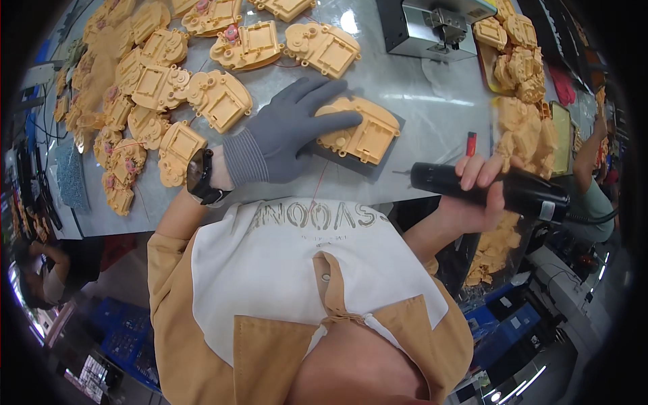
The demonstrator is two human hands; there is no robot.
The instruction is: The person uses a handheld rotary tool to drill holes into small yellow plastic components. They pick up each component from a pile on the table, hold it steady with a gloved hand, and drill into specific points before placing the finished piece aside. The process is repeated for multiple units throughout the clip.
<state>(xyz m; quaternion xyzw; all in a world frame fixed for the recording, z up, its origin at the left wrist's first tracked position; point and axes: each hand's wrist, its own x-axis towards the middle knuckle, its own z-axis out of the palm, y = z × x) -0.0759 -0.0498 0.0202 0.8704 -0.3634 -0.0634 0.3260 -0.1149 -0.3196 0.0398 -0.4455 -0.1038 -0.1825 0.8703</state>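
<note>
My left hand [287,131], in a grey glove, rests at the left of a yellow-orange plastic housing [368,135]. One finger lies across the housing's top and another stretches along its far edge, steadying it. The housing sits on a dark grey flat block [368,169] on the table. Bare, my right hand [482,196] wraps around a black electric screwdriver [526,192], held sideways to the right of the housing. Its thin bit points left, apart from the housing, and a cord leaves its right end. A thin red wire [318,185] hangs below the housing.
Many similar housings [219,101] cover the grey table's left and far side. A metal-fronted machine [432,30] stands at the far right. Beyond a small red object [471,144], more yellow parts [523,125] are heaped. A blue sponge-like block [71,175] lies at the left edge.
</note>
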